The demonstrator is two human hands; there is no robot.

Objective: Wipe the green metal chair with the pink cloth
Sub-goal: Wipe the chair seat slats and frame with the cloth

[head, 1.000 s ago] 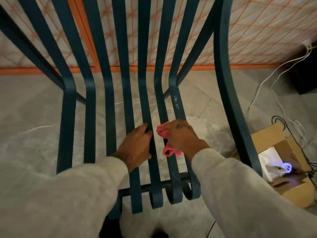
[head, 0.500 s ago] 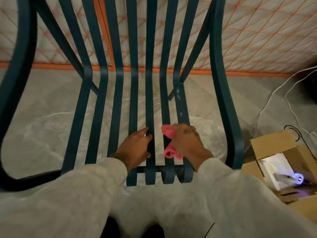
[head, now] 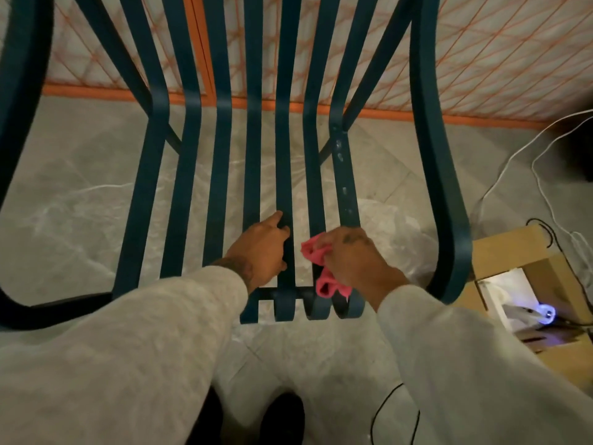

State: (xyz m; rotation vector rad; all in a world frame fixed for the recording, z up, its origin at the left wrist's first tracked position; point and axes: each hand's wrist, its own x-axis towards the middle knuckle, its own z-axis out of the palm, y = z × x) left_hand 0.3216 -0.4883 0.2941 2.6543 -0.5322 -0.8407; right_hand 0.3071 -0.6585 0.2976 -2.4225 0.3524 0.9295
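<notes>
The green metal chair [head: 221, 175] fills the view, its long slats running from the backrest down to the curled front edge of the seat. My right hand [head: 353, 261] grips the bunched pink cloth [head: 321, 271] and presses it on the right-hand seat slats near the front edge. My left hand [head: 261, 248] rests on a middle slat just left of the cloth, thumb on one side and fingers curled over the slat's edge. Pale specks show on the slat above my right hand.
An open cardboard box [head: 513, 274] with a glowing device inside stands on the floor right of the chair. White and black cables [head: 513, 162] trail over the grey floor at the right. A patterned wall with an orange base strip [head: 417, 114] stands behind the chair.
Both hands have slid toward the seat's front edge, the cloth moving down the slats with my right hand. The view has pulled back, showing the left armrest.
</notes>
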